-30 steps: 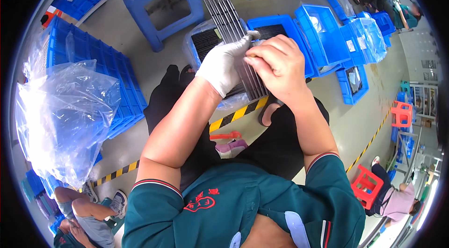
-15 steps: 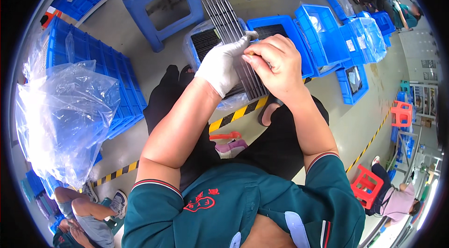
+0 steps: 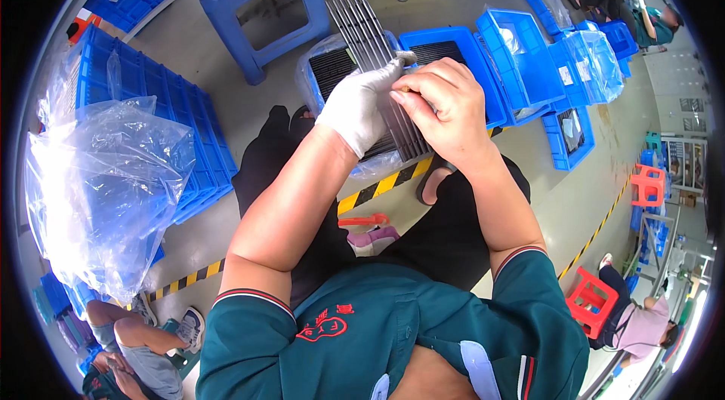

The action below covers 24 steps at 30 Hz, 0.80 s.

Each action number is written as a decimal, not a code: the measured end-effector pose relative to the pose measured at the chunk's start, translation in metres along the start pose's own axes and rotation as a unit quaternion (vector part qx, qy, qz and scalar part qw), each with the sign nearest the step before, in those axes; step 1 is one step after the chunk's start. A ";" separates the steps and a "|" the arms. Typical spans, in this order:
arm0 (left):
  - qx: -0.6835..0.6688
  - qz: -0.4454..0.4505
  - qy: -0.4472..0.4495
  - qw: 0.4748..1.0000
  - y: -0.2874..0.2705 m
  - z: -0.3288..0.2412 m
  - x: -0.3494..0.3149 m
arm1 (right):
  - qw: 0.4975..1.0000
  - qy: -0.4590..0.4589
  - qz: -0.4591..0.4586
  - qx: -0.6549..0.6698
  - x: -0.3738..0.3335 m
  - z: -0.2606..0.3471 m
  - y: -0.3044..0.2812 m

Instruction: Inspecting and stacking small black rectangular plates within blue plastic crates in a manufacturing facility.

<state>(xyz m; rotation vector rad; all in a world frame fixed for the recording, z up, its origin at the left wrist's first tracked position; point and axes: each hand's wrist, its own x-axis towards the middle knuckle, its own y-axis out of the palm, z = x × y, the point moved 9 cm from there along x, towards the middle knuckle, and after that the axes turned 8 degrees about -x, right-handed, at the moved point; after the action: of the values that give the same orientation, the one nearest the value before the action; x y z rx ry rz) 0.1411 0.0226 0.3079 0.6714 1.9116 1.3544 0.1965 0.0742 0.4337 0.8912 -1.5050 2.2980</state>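
Observation:
My left hand [image 3: 355, 108], in a white glove, is closed around a bundle of dark metal rods [image 3: 362, 26] lying side by side. The bundle slants over a plastic-lined blue crate [image 3: 307, 72] filled with more dark rods. My right hand [image 3: 451, 107] is bare. Its thumb and index finger pinch a tiny brownish piece [image 3: 405, 89] against the rods, too small for me to name. To the right of the bundle stands a second blue crate [image 3: 483, 72] with dark rods inside.
A blue stool [image 3: 260, 7] with a dark flat object on top stands ahead. At left, clear plastic [image 3: 106, 189] drapes over stacked blue crates [image 3: 166, 113]. More blue crates [image 3: 529, 53] stand at right. Red stools [image 3: 591, 302] and seated people [image 3: 143, 347] are farther out.
The right hand's fingers have shifted very slightly against the rods. My left hand and the bundle stay nearly in place.

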 end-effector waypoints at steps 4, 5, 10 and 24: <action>-0.020 0.043 -0.022 0.999 -0.001 0.001 0.001 | 0.999 -0.022 0.008 -0.029 0.002 0.007 -0.001; -0.019 0.042 -0.021 0.999 -0.002 0.001 0.001 | 0.999 -0.022 0.008 -0.028 0.003 0.009 -0.001; -0.032 0.028 -0.023 0.999 0.004 0.004 -0.001 | 0.998 0.056 0.003 0.021 -0.001 -0.009 0.001; -0.008 -0.007 -0.007 1.000 0.000 0.000 -0.002 | 0.999 -0.018 0.010 -0.043 0.002 0.011 0.003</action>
<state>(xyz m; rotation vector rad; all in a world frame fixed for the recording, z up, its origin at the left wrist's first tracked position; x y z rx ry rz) 0.1422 0.0214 0.3080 0.6575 1.8890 1.3513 0.1973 0.0632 0.4357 0.9036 -1.6223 2.2237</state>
